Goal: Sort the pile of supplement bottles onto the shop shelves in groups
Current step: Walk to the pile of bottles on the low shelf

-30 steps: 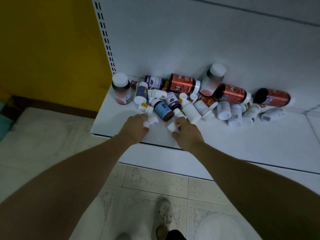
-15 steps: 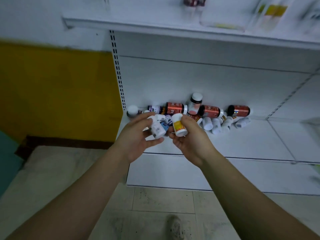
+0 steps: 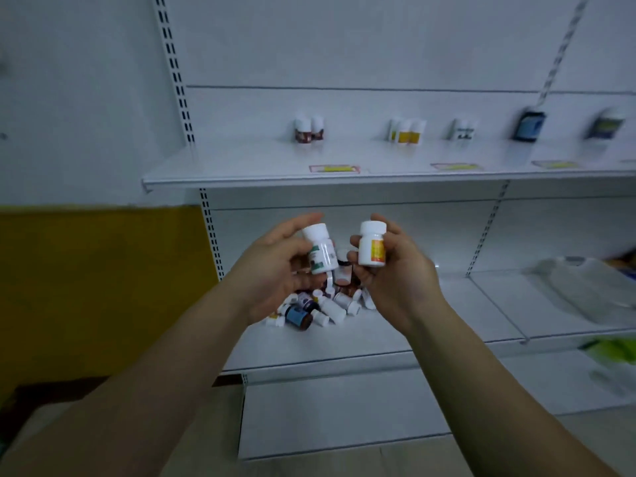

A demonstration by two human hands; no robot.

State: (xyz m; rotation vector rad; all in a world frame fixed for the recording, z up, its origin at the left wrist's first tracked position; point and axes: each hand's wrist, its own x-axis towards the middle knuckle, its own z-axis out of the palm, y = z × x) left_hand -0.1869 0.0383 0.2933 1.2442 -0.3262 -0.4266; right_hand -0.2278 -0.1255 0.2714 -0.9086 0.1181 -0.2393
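My left hand [image 3: 272, 270] grips a small white bottle with a green and dark label [image 3: 320, 251], tilted. In my right hand [image 3: 395, 273] stands a small white bottle with a yellow label [image 3: 372, 245], held upright. Both are raised in front of the lower shelf, above the pile of bottles [image 3: 320, 308], which my hands partly hide. On the upper shelf [image 3: 241, 166] stand small groups: a pair with dark red labels [image 3: 308, 128], yellow-labelled bottles [image 3: 407, 131], white bottles with dark print [image 3: 463, 129], and two blurred dark bottles [image 3: 528, 125] farther right.
Price tags [image 3: 334, 169] lie along the upper shelf's front. A clear plastic bag [image 3: 592, 287] lies on the lower shelf [image 3: 430, 328] at right, with something green [image 3: 612, 349] below it. A yellow wall [image 3: 96, 287] stands left of the shelving.
Both hands lifted their bottles higher, away from the pile. The view tilted upward, bringing the upper shelf and its bottle groups into sight.
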